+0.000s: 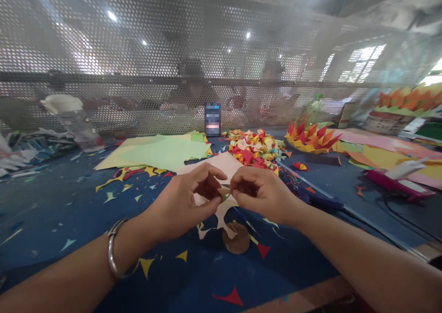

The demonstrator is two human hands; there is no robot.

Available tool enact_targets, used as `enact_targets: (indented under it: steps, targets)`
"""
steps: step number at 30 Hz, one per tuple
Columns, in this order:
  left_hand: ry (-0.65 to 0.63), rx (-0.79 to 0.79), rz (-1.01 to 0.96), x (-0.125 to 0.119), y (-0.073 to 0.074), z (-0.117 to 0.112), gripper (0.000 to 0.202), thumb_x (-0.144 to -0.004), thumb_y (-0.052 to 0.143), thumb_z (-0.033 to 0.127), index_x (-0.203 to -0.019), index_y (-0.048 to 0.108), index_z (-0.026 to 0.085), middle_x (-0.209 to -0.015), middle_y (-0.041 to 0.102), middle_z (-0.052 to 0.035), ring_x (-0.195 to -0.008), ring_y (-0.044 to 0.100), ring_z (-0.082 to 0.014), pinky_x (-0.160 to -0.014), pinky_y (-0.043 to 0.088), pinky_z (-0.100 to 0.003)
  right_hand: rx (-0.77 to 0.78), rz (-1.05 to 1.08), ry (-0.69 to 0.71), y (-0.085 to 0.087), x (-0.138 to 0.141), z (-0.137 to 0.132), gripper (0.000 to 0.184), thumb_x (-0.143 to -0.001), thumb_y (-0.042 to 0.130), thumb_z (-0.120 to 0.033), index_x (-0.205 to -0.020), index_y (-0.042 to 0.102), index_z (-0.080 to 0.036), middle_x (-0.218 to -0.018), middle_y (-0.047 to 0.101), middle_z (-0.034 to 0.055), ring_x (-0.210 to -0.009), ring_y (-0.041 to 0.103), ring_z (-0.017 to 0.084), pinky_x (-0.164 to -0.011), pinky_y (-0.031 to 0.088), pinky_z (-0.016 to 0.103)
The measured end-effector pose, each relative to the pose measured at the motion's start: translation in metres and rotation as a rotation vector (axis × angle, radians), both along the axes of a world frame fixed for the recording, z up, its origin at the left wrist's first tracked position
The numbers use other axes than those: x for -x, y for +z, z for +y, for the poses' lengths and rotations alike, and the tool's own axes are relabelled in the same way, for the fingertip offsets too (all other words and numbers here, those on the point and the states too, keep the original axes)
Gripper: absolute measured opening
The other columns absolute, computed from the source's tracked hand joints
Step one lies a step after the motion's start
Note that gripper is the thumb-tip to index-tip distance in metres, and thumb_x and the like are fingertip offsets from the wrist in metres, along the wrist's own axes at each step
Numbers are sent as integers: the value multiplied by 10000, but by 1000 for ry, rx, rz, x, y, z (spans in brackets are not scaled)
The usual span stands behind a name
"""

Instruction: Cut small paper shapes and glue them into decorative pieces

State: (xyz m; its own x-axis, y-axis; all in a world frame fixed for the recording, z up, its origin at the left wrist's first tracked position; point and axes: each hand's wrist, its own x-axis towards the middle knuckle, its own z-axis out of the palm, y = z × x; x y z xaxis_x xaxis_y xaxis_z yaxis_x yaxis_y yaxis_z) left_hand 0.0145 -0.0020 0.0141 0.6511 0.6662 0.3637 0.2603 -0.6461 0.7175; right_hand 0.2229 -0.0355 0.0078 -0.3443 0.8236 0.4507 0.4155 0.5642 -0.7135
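Observation:
My left hand (186, 198) and my right hand (260, 191) meet above the blue table (69, 211), both pinched on one small tan paper piece (223, 191) held between the fingertips. A silver bangle (115, 255) circles my left wrist. Under the hands lies a pale pink sheet (224, 163) with cut-out edges. A round brown disc (236, 240) rests on the table just below the hands.
Green and yellow paper sheets (159, 152) lie behind the hands, beside a heap of small folded coloured pieces (257, 149) and a spiky red-orange paper form (312, 138). Paper scraps litter the table. A perforated metal screen (172, 73) stands at the back; people sit behind it.

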Motion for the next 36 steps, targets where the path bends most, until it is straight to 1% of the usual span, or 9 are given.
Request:
enact_targets:
  steps: [5,10,14,18,20,24,28,34,36]
  targets:
    - [3,-51,8,2,-1,2,295,-828,598,154,-1101,519,236,-888,690,8,-793,679,-133,-732,539,-249,-102,-20,15,-1,-1,1,109,-743,590,-35,-778,601,-139,-666,504,-49,-550,433,46,-498,356,168]
    - [28,-177,35,5,-5,4,288,-834,600,163,-1095,531,264,-887,694,27,-799,672,-121,-727,533,-231,-167,-54,12,-2,-1,0,122,-742,586,-27,-786,614,-137,-670,500,-49,-542,442,43,-502,364,168]
    - [62,-264,53,6,-4,0,308,-821,602,157,-1096,529,275,-904,691,24,-797,663,-117,-575,491,-165,-151,-78,-3,-3,-2,0,135,-733,592,-20,-787,605,-143,-666,497,-55,-532,440,39,-505,364,168]
    - [53,-263,73,5,-2,-4,322,-833,587,179,-1133,515,269,-898,681,12,-794,661,-127,-450,421,-135,-145,-92,-13,-3,-2,0,158,-711,599,-3,-783,602,-144,-677,497,-56,-549,441,40,-520,365,166]
    - [9,-260,85,4,-1,-4,283,-852,567,179,-1121,530,259,-904,679,12,-792,656,-122,-504,458,-150,-146,-94,-6,-3,-2,1,161,-709,599,0,-783,605,-143,-686,499,-53,-566,445,43,-526,363,165]
    - [-90,-308,98,3,0,-1,170,-866,551,137,-981,626,236,-869,689,31,-779,642,-94,-723,499,-197,-144,-67,40,-3,-1,1,158,-704,592,2,-773,605,-139,-711,517,-42,-589,458,49,-530,364,165]
    - [-87,-271,110,4,1,1,135,-865,568,151,-925,667,221,-849,701,26,-770,643,-95,-728,487,-199,-116,-83,60,-3,0,1,134,-733,587,-19,-786,619,-137,-731,548,-29,-596,474,54,-532,376,169]
    - [64,-148,223,1,7,-1,95,-847,548,220,-864,640,210,-790,685,17,-722,629,-130,-593,444,-219,-83,-78,17,-1,1,-1,75,-826,583,-100,-867,632,-140,-703,528,-35,-570,452,56,-513,370,176]
    - [88,-123,229,-1,10,-3,82,-820,549,210,-819,630,203,-752,675,17,-690,619,-134,-604,444,-232,-81,-78,12,-1,1,-1,55,-853,586,-149,-870,637,-138,-686,512,-34,-563,443,61,-501,364,182]
